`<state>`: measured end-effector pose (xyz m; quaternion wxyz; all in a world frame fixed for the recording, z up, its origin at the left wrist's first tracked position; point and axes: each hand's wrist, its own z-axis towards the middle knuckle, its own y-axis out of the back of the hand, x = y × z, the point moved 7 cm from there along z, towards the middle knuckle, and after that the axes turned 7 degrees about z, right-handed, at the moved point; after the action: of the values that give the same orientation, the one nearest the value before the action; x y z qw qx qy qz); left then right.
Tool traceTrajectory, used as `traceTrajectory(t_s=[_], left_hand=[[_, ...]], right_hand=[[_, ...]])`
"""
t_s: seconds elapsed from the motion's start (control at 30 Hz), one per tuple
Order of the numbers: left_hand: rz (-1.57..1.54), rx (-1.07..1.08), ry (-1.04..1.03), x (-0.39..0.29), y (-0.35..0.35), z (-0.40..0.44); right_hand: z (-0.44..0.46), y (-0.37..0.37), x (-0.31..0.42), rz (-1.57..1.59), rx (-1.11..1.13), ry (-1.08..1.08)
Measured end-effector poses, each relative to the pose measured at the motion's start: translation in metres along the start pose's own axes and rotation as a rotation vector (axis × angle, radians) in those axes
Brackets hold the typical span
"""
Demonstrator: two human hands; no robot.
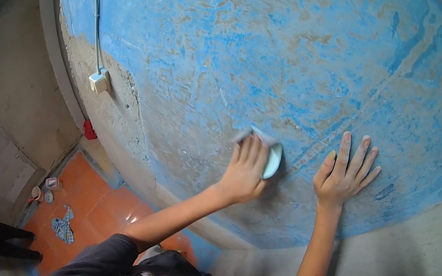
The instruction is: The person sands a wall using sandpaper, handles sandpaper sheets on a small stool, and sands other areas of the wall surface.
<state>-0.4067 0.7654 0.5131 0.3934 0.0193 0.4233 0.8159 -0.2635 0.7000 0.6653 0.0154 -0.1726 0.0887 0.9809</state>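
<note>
A blue wall (221, 37) with worn, patchy paint fills most of the view. My left hand (247, 169) presses a light, pale-blue pad (273, 162) against its lower middle; a greyish sheet (261, 136) shows at the fingertips, blurred. What lies under the palm is hidden. To the right, my right hand (345, 169) rests flat on the wall with its fingers spread. Something small and yellowish shows at the thumb of that hand.
A cable runs down to a white socket box (98, 81) on the left. Below lie an orange tiled floor (98, 199), a checked cloth (63, 228) and small containers (52, 184). A red object (90, 130) sits by the wall's edge. Someone's dark-clad legs (8, 239) show lower left.
</note>
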Motion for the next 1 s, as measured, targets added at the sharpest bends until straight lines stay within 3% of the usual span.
traceTrajectory(t_s=[0.07, 0.13, 0.17, 0.23, 0.3, 0.37, 0.4, 0.47, 0.53, 0.6, 0.7, 0.77, 0.8, 0.87, 0.93, 1.0], left_hand=[[0.130, 0.112, 0.008, 0.003, 0.006, 0.010], [0.285, -0.084, 0.145, 0.031, 0.069, 0.058], [0.202, -0.447, 0.121, 0.028, 0.122, 0.079], [0.097, -0.735, 0.102, 0.023, 0.151, 0.082], [0.073, -0.587, 0.127, 0.022, 0.113, 0.074], [0.116, 0.039, 0.129, -0.017, 0.037, 0.034], [0.055, -0.122, -0.124, -0.039, 0.045, 0.015], [0.180, 0.164, 0.100, 0.006, 0.028, 0.019], [0.046, -0.499, 0.246, 0.050, 0.089, 0.043], [-0.045, -0.708, 0.312, 0.071, 0.154, 0.063], [0.013, -0.642, 0.267, 0.046, 0.099, 0.045], [0.029, -0.115, 0.218, 0.010, 0.004, -0.001], [0.014, -0.070, 0.070, -0.007, 0.001, -0.018], [0.013, -0.028, 0.114, 0.014, -0.001, -0.014], [0.154, -0.141, 0.197, 0.050, 0.061, 0.027], [0.029, -0.652, 0.201, 0.074, 0.154, 0.059]], right_hand=[[0.002, 0.000, -0.001, 0.020, -0.005, 0.003], [0.000, 0.001, -0.001, 0.043, -0.016, 0.010], [0.000, 0.001, -0.001, 0.044, -0.022, 0.012], [0.001, 0.001, -0.001, 0.043, -0.038, 0.019], [0.001, 0.003, -0.001, 0.045, -0.037, 0.017], [0.002, 0.004, 0.000, 0.053, -0.034, 0.015], [0.001, 0.004, 0.000, 0.059, -0.027, 0.013], [0.002, 0.003, 0.000, 0.064, -0.029, 0.007], [0.003, 0.003, 0.001, 0.068, -0.030, 0.000], [0.003, 0.003, 0.003, 0.057, -0.035, 0.005], [0.005, 0.002, 0.004, 0.052, -0.027, 0.011], [0.005, 0.003, 0.006, 0.054, -0.013, 0.007], [0.005, 0.003, 0.006, 0.057, -0.006, -0.001], [0.007, 0.002, 0.008, 0.063, 0.000, -0.009], [0.008, 0.000, 0.014, 0.078, 0.011, -0.016], [0.011, -0.003, 0.025, 0.084, 0.023, -0.011]])
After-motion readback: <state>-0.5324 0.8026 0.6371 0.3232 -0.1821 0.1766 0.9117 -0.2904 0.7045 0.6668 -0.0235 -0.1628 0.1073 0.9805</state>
